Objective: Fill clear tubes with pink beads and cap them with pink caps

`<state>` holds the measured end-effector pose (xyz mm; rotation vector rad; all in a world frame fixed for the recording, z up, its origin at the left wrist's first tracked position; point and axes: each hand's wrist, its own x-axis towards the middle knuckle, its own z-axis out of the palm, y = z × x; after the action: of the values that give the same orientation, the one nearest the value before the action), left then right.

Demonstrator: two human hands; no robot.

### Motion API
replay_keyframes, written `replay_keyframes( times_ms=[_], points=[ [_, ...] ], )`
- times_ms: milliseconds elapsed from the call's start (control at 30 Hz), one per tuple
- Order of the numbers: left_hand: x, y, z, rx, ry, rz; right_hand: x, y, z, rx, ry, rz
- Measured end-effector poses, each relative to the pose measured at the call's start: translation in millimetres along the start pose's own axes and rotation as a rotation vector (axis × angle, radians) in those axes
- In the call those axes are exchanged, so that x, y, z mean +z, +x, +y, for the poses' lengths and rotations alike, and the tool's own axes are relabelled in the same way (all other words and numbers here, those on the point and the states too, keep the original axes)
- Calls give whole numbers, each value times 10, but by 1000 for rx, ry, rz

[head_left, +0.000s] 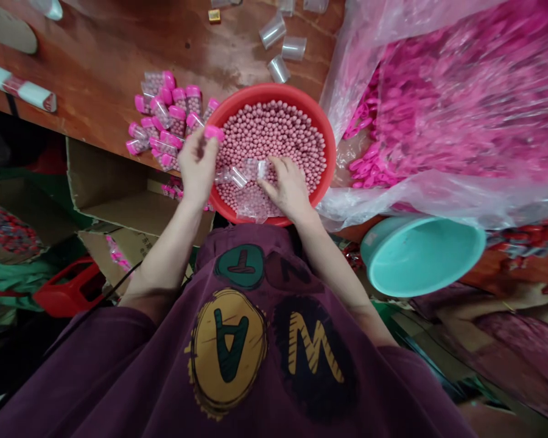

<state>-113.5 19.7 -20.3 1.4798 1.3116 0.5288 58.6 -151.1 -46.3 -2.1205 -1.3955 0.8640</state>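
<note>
A red bowl full of small pink balls sits at the near edge of the wooden table. My left hand is closed on a small clear tube with a pink cap at the bowl's left rim. My right hand rests over the balls in the bowl, its fingers pinched on a clear uncapped tube. Another clear tube lies on the balls between my hands.
A pile of filled pink-capped tubes lies left of the bowl. Empty clear tubes are scattered behind it. A big plastic bag of pink caps fills the right. A teal basin and cardboard boxes sit below the table edge.
</note>
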Motion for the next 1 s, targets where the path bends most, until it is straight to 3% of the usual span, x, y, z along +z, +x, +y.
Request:
replay_keyframes(
  times_ms=[67,100,167,267,333,400,500,667,767,833,900,933,1000],
  points=[
    [-158,162,-29,163,173,129,52,128,44,-9,-47,-22],
    [-169,190,-35,208,216,116,78,180,67,-15,-49,-36],
    [-54,149,-38,254,242,-57,114,254,120,-23,-1,-41],
    [330,-31,-55,284,251,-410,117,294,218,-51,132,-5],
    [589,-122,-85,292,293,-519,101,305,275,-36,201,29],
    [774,-148,-123,284,325,-521,85,325,305,65,229,67],
    [901,-89,-171,286,359,-480,52,373,290,252,208,94],
    [935,59,-181,356,570,-556,-49,410,186,322,382,30],
    [922,83,-189,438,537,-548,-100,383,137,394,530,46],
    [886,70,-207,392,406,-429,-132,345,127,472,660,100],
    [837,42,-221,211,231,-302,-170,294,134,556,896,101],
    [813,26,-220,93,131,-300,-189,267,140,587,1044,72],
    [781,2,-194,-112,-77,-431,-221,222,139,617,1331,-39]
  ],
)
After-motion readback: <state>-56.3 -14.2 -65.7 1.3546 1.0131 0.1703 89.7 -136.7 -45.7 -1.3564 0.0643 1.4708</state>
